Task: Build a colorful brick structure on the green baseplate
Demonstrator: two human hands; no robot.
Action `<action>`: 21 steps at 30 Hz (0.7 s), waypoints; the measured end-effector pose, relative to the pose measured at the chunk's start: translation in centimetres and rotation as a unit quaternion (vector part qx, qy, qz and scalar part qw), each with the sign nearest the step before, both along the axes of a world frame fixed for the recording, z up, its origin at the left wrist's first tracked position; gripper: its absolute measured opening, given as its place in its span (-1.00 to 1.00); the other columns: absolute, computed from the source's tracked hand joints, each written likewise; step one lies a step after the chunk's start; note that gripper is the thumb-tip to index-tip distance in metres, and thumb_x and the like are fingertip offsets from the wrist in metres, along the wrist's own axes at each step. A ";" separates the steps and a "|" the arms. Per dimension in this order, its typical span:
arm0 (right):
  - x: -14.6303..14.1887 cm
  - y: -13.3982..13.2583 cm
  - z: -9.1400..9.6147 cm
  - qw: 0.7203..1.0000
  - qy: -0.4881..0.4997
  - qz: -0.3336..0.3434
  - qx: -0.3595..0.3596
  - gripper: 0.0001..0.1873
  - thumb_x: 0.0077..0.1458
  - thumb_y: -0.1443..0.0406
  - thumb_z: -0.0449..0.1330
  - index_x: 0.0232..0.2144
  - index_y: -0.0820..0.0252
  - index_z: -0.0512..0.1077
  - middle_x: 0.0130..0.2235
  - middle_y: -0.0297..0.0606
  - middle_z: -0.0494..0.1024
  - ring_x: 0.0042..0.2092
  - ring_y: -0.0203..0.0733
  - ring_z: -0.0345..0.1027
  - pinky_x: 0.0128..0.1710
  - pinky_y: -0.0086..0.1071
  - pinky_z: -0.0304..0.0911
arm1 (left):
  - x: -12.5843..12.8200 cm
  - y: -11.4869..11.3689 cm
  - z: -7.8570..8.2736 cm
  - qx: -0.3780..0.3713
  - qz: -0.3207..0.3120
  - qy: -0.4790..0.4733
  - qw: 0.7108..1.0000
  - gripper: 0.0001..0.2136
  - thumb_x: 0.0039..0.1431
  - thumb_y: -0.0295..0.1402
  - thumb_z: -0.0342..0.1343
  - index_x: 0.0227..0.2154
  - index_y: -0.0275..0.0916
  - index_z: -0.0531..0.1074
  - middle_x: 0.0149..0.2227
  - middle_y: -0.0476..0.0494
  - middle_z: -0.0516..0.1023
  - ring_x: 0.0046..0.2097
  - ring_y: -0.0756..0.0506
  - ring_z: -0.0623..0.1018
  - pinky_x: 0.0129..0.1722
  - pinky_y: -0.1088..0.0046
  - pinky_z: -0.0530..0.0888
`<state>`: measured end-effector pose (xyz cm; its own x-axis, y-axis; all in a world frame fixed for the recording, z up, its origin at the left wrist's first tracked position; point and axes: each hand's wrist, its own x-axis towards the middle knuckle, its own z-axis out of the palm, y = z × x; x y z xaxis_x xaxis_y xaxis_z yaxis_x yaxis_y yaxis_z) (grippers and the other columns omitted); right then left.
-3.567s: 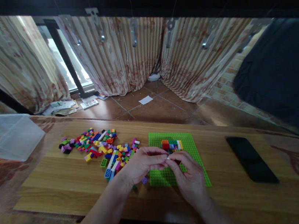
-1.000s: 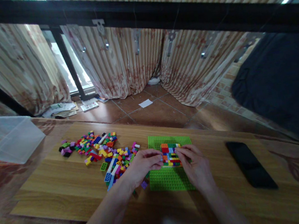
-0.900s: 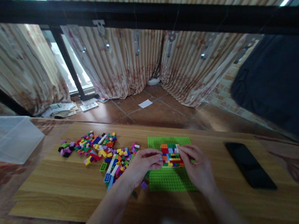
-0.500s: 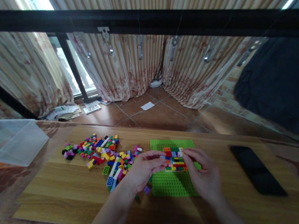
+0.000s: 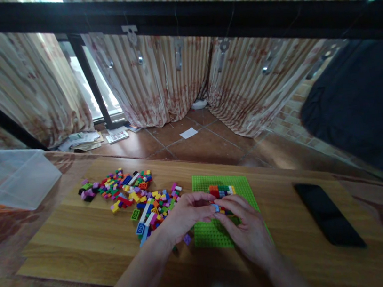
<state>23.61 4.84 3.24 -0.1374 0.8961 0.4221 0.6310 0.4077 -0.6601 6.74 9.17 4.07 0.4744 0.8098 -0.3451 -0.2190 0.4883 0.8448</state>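
Note:
A green studded baseplate lies on the wooden table. A small multicoloured brick wall stands on it, mostly hidden by my fingers. My left hand and my right hand meet at the wall's near side. Both have their fingers pinched together on its lower bricks. A heap of loose coloured bricks lies just left of the baseplate, beside my left hand.
A black phone lies flat on the table at the right. A clear plastic bin stands at the far left. Beyond the table's far edge are tiled floor, curtains and a black rail overhead.
My hands had tilted the brick wall back so its coloured face showed. Now it is set down again and my fingers have closed in over its near side.

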 end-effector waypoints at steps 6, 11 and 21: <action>1.4 0.2 0.3 1.000 0.013 -0.011 -0.026 -0.82 0.16 0.17 0.15 -0.25 0.04 0.51 -0.20 -0.27 0.54 -0.13 -0.16 0.41 -0.11 -0.27 0.33 | 0.1 0.0 0.2 0.024 -0.014 0.033 0.999 -0.64 -0.18 -0.21 0.36 -0.31 -0.30 0.53 -0.46 -0.06 0.57 -0.45 0.05 0.47 -0.38 0.54 0.37; 5.0 1.2 -0.1 0.985 0.062 -0.160 -0.026 -0.74 0.09 0.11 0.19 -0.25 0.13 0.52 -0.29 -0.25 0.55 -0.31 -0.20 0.40 -0.27 -0.29 0.35 | 0.1 0.2 -0.1 0.030 0.015 0.075 0.997 -0.69 -0.11 -0.21 0.31 -0.32 -0.31 0.52 -0.43 -0.10 0.58 -0.46 0.05 0.49 -0.40 0.55 0.36; 4.1 1.3 -0.4 0.992 0.050 -0.107 -0.043 -0.78 0.12 0.16 0.15 -0.24 0.09 0.52 -0.25 -0.24 0.54 -0.23 -0.17 0.41 -0.17 -0.25 0.34 | 0.1 0.3 -0.1 0.033 0.023 0.084 0.996 -0.75 -0.08 -0.26 0.29 -0.33 -0.30 0.52 -0.43 -0.09 0.58 -0.44 0.05 0.49 -0.39 0.54 0.37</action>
<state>27.71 6.10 2.83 0.0986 0.9331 0.3457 0.6266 0.2116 -0.7500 6.87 9.51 4.00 0.3763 0.8527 -0.3623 -0.0929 0.4238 0.9010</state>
